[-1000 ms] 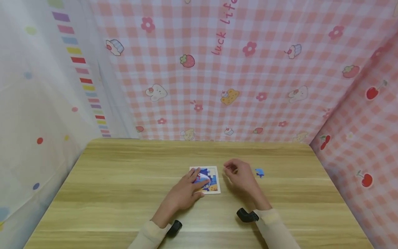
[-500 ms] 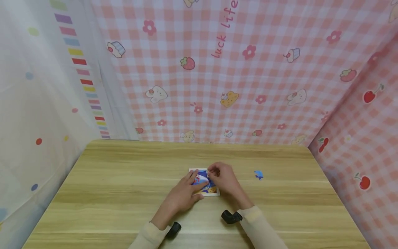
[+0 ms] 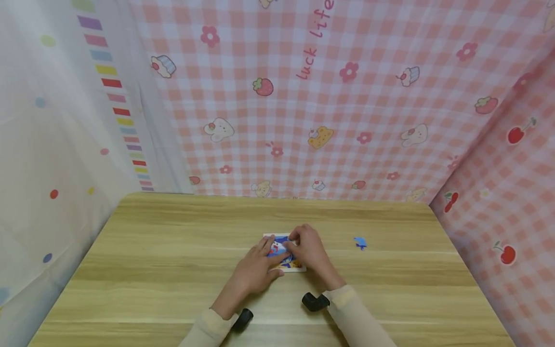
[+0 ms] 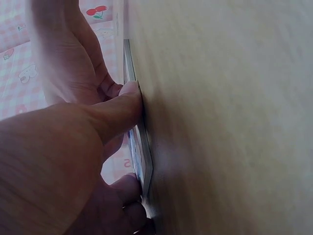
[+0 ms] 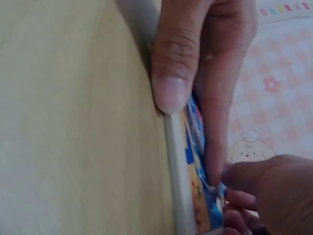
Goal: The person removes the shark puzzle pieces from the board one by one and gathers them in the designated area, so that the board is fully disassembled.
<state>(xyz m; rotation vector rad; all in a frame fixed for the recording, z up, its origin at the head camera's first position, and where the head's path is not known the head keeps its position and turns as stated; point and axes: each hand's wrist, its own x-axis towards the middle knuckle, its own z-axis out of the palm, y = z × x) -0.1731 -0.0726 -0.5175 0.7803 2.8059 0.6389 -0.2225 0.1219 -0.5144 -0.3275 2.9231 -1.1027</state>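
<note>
Partly hidden puzzle (image 3: 286, 263), left hand (image 3: 255, 268) on top

Even light; dim left wrist view

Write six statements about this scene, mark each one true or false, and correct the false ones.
1. The left hand rests on the puzzle. True.
2. A loose blue piece lies to the left of the puzzle. False: the loose blue piece lies on the table to its right.
3. The puzzle's frame is pale. True.
4. The right hand is well away from the puzzle. False: the right hand is at the puzzle's right part.
5. The back curtain has pink-and-white checks. True.
6. The left sleeve is black. False: the left sleeve is cream.
</note>
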